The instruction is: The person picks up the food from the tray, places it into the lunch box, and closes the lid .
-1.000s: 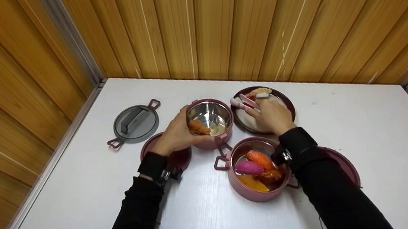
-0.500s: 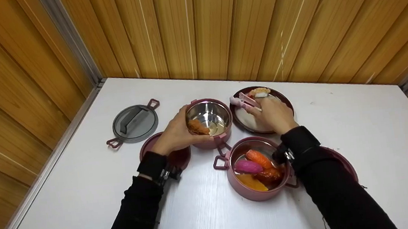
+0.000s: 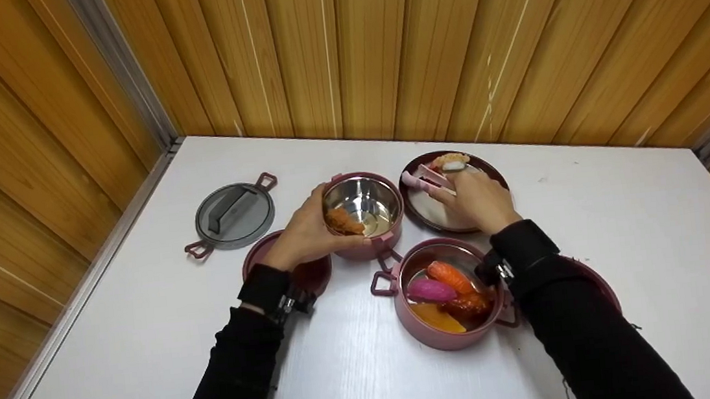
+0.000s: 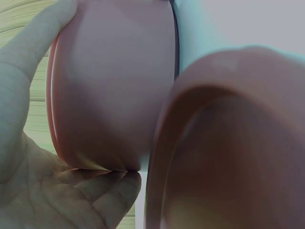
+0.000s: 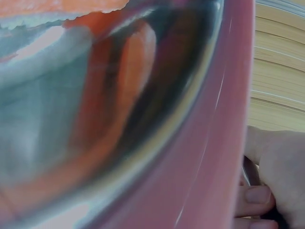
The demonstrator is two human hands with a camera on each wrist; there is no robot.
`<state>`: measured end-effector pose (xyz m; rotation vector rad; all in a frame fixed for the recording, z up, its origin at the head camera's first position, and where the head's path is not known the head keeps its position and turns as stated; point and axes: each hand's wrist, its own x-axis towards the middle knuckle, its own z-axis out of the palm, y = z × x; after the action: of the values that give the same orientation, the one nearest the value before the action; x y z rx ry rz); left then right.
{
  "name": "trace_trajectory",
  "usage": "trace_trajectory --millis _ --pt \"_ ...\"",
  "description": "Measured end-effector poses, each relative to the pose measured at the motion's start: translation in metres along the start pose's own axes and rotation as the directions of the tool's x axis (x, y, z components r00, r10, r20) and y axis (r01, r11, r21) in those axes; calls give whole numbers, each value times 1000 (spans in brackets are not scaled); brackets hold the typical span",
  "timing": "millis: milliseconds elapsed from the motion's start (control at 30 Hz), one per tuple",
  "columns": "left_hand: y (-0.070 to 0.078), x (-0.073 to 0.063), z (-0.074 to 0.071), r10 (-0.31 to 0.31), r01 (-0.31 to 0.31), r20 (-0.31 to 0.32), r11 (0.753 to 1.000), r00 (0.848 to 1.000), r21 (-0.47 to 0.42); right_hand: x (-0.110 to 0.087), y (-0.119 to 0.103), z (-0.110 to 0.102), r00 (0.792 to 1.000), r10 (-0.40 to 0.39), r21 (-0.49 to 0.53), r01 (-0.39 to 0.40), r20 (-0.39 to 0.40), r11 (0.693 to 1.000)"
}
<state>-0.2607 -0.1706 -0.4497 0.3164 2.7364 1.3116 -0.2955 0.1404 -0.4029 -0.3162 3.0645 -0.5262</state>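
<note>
In the head view my left hand [image 3: 307,235] grips the near-left side of a pink steel-lined pot [image 3: 366,250], thumb along its front. Inside the pot lies a brown fried-chicken-like piece [image 3: 344,221]. The left wrist view shows thumb and fingers around its pink wall [image 4: 114,86]. Over a dark-rimmed plate [image 3: 424,211], my right hand [image 3: 480,200] holds pink tongs [image 3: 418,181], whose far part is hidden by the hand. A pale crusted piece [image 3: 452,159], something white and a bit of red show at the plate's far side. Whether the tongs pinch anything is hidden.
A second pink pot [image 3: 437,338] under my right wrist holds orange [image 3: 448,275], purple [image 3: 430,290], yellow and glazed brown pieces. A grey handled lid [image 3: 236,217] lies left. Dark red round pieces sit beneath the left wrist [image 3: 313,275] and beside the right forearm [image 3: 599,280].
The tongs in my right hand have shifted slightly over the plate. My left hand stays on the pot, and the other things stand as before.
</note>
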Motion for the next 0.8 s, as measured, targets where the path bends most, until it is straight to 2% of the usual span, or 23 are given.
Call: trace_trajectory --millis 400,800 --pt "-1 0 0 19 -19 -5 1000 1000 -8 -7 -7 -4 999 -16 -109 21 51 994" --pt "-2 -1 0 25 -25 -11 999 1000 -30 -4 -1 -5 990 14 -68 -5 137 998"
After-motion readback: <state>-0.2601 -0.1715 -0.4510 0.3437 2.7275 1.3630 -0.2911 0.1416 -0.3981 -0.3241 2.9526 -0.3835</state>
